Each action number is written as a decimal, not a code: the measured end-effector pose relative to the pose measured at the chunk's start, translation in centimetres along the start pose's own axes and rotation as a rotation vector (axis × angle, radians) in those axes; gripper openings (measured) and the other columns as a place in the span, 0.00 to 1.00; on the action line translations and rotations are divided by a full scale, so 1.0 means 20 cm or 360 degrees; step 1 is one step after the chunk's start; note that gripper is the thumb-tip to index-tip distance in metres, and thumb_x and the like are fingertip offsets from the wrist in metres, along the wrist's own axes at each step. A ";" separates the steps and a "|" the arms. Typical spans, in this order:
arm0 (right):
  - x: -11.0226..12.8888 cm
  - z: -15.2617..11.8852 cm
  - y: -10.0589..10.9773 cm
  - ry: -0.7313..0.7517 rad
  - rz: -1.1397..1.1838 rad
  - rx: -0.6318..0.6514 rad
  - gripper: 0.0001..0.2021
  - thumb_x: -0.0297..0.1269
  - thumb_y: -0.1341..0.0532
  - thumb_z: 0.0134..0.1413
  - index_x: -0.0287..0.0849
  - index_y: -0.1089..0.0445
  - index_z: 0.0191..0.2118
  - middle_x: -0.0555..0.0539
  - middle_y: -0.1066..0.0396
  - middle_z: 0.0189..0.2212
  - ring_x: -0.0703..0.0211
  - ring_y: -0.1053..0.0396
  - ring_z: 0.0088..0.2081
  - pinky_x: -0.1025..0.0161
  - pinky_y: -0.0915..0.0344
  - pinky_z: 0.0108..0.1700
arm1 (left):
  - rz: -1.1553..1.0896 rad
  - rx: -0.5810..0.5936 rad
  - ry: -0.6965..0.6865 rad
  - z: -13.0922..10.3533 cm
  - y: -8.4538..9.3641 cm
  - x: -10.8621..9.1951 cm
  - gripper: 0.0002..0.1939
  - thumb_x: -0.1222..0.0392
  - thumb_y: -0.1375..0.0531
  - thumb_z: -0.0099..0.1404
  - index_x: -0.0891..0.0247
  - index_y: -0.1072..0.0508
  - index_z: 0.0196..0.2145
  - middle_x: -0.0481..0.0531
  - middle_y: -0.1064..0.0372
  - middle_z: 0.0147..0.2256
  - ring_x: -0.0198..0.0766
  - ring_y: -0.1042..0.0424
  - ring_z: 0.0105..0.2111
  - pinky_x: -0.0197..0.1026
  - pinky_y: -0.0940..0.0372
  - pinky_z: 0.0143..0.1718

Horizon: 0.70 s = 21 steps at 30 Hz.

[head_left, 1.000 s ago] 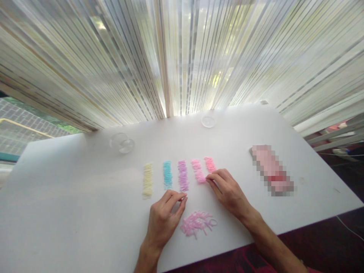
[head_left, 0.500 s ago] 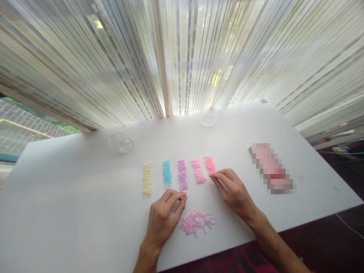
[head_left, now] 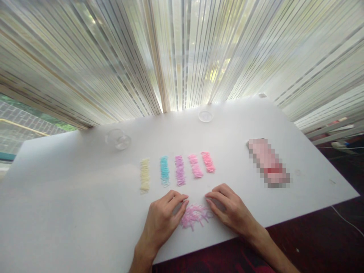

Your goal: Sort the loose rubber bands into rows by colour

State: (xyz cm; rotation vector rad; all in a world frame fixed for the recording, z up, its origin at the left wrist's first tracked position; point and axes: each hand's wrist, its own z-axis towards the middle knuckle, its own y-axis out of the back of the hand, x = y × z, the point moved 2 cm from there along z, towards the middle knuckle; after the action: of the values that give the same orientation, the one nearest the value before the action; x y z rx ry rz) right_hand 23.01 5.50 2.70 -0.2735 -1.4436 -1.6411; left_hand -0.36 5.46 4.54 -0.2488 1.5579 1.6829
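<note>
A loose heap of pinkish-lilac rubber bands [head_left: 195,217] lies near the table's front edge, between my two hands. My left hand [head_left: 165,214] is at the heap's left side, thumb and forefinger brought together in a pinch; whatever is between the tips is too small to make out. On the right, my right hand [head_left: 231,208] hovers by the heap, thumb and forefinger slightly apart with nothing visible in them. Beyond the hands lie neat strips of bands: yellow [head_left: 145,176], blue [head_left: 164,170], purple [head_left: 180,170], light pink [head_left: 195,166] and coral pink [head_left: 208,162].
A clear round container [head_left: 118,139] stands at the back left of the white table [head_left: 71,201]. A clear round lid or dish [head_left: 205,116] lies near the blinds [head_left: 182,57]. A blurred-out pink oblong thing [head_left: 267,161] lies to the right.
My right hand has left the coral-pink strip and come back toward me, beside the loose heap. My left hand stays almost in place. The view has shifted slightly.
</note>
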 end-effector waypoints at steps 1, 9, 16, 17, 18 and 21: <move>0.01 -0.01 0.00 0.0007 0.0011 0.0044 0.09 0.26 0.40 0.64 0.45 0.28 0.46 0.45 0.28 0.36 0.53 0.28 0.37 0.56 0.27 0.38 | -0.0005 0.0039 0.0012 -0.01 0.01 0.00 0.08 0.63 0.42 0.72 0.58 0.23 0.44 0.49 0.23 0.36 0.36 0.21 0.34 0.35 0.26 0.37; 0.07 -0.04 0.04 0.0003 0.0053 0.0250 0.06 0.26 0.39 0.63 0.45 0.29 0.40 0.46 0.29 0.35 0.53 0.30 0.38 0.56 0.29 0.39 | -0.0038 0.0194 0.0044 -0.08 0.02 -0.04 0.07 0.61 0.41 0.73 0.57 0.22 0.44 0.50 0.24 0.36 0.36 0.21 0.34 0.35 0.27 0.36; 0.06 -0.09 0.04 -0.0011 0.0022 0.0255 0.07 0.25 0.40 0.62 0.44 0.30 0.42 0.45 0.29 0.36 0.52 0.31 0.38 0.54 0.29 0.40 | 0.0023 0.0234 -0.0009 -0.05 -0.04 -0.08 0.07 0.61 0.40 0.72 0.57 0.23 0.46 0.49 0.24 0.37 0.37 0.22 0.33 0.36 0.28 0.34; 0.06 -0.10 0.04 -0.0015 0.0018 0.0250 0.07 0.25 0.40 0.62 0.44 0.30 0.42 0.45 0.29 0.36 0.52 0.31 0.38 0.54 0.29 0.40 | 0.0052 0.0240 -0.0020 -0.03 -0.05 -0.09 0.07 0.62 0.40 0.72 0.57 0.23 0.46 0.49 0.24 0.37 0.37 0.22 0.32 0.36 0.28 0.34; 0.06 -0.10 0.04 -0.0020 0.0015 0.0246 0.07 0.25 0.40 0.62 0.44 0.30 0.42 0.45 0.29 0.36 0.52 0.31 0.38 0.54 0.30 0.40 | 0.0083 0.0250 -0.0032 -0.02 -0.06 -0.10 0.07 0.62 0.40 0.72 0.57 0.23 0.45 0.49 0.24 0.37 0.37 0.22 0.32 0.36 0.28 0.33; 0.07 -0.10 0.04 -0.0026 0.0017 0.0232 0.07 0.25 0.39 0.61 0.44 0.30 0.42 0.45 0.29 0.36 0.52 0.31 0.38 0.54 0.30 0.40 | 0.0183 0.0272 -0.0065 0.00 -0.09 -0.12 0.06 0.63 0.40 0.71 0.57 0.23 0.42 0.48 0.25 0.35 0.36 0.24 0.30 0.35 0.30 0.31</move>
State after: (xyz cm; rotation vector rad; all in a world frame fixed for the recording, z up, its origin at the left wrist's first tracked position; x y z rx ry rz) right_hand 23.58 3.23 3.62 -0.2118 -1.5628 -1.5191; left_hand 2.42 4.34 4.74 -0.0368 1.7016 1.6189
